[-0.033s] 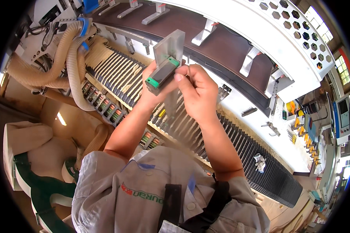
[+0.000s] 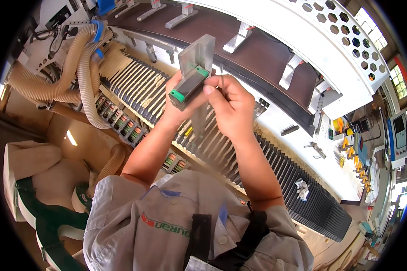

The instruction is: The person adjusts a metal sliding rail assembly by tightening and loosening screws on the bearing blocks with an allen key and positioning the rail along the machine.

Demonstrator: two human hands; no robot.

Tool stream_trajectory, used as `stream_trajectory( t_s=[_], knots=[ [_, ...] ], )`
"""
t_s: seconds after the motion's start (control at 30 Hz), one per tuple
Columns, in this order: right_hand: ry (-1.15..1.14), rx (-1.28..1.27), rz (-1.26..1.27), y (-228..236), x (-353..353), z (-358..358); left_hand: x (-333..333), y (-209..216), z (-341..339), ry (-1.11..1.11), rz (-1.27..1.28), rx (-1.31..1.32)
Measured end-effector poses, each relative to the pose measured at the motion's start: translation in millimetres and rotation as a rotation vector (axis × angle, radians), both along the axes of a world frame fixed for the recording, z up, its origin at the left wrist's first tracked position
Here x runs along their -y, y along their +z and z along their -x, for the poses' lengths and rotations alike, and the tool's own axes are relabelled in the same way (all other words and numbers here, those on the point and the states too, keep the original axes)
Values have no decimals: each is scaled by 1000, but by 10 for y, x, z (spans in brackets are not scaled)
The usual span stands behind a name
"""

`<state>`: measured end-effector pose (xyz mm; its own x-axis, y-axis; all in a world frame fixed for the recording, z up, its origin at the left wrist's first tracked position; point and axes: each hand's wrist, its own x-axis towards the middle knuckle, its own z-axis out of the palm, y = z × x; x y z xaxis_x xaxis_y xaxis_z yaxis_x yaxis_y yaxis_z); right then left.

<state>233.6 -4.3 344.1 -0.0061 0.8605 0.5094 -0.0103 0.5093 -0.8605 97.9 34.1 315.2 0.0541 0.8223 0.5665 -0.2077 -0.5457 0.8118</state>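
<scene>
In front of my chest, my left hand (image 2: pixel 176 108) is closed round a dark linear guide block with green end caps (image 2: pixel 189 88). A flat grey metal plate (image 2: pixel 199 53) stands up behind the block and seems joined to it. My right hand (image 2: pixel 233 103) is at the right side of the block, thumb and forefinger pinched near its edge. A thin metal rod (image 2: pixel 222 77), like a hex key, sticks up out of the right fingers. Its lower end is hidden by the hand.
Below my hands runs a ribbed black bellows cover (image 2: pixel 298 196), dusty with shavings; a crumpled white cloth (image 2: pixel 302 189) lies on it. Beyond is a brown machine bed (image 2: pixel 203 34) with metal supports. Ribbed hoses (image 2: pixel 88 79) hang left; a white housing (image 2: pixel 298 22) overhangs the right.
My right hand has shifted very slightly to the right, and the thin rod stands a little higher above the fingers. The left hand and the block have not moved.
</scene>
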Motion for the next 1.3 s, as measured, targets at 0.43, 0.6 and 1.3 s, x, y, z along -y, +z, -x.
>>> stream_trajectory(
  t_s=[0.43,0.6,1.3],
  knots=[
    [282,-449,287,35,-16,-75,125,-1,0,145,-59,-96],
    [233,-395,376,50,32,-5,90,-58,-24,194,-116,-88],
    [322,-351,692,220,-51,-28,91,-126,-27,223,-127,-138]
  ],
)
